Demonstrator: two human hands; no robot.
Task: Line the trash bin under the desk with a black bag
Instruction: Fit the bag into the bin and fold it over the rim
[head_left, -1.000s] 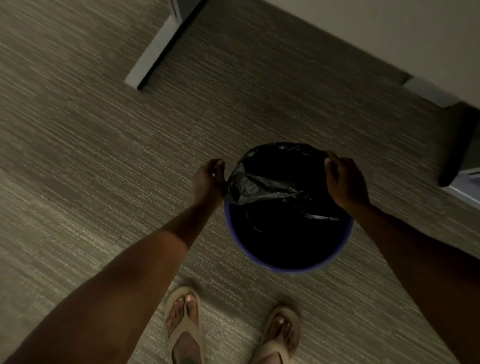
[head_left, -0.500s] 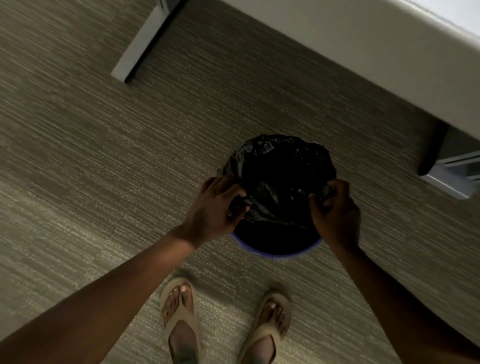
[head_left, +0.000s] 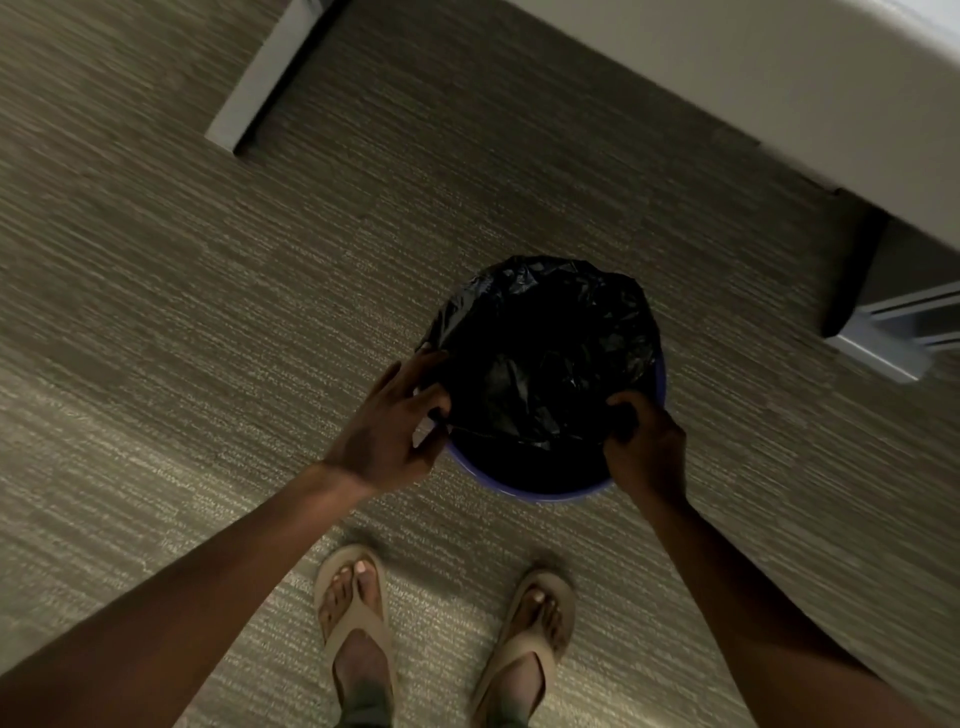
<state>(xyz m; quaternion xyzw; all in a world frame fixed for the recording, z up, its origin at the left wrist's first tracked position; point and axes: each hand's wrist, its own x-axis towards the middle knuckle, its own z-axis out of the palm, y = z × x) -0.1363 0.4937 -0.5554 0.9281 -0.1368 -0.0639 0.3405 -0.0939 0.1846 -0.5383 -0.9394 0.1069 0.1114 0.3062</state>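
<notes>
A round trash bin with a blue rim (head_left: 524, 492) stands on the carpet in front of my feet. A black bag (head_left: 540, 332) lies in it, folded over the far and left parts of the rim; the near rim shows bare blue. My left hand (head_left: 389, 423) pinches the bag's edge at the bin's left side. My right hand (head_left: 644, 441) grips the bag's edge at the near right of the rim. The bag's near edge stretches as a thin line between both hands.
The desk top (head_left: 779, 78) runs across the upper right. One desk foot (head_left: 260, 83) lies on the carpet at upper left, another (head_left: 893, 332) at right of the bin. My two feet in sandals (head_left: 353, 623) stand just behind the bin.
Both hands have slid from the bin's sides toward its near rim, still pinching the bag. The bag now covers more of the far and left rim.
</notes>
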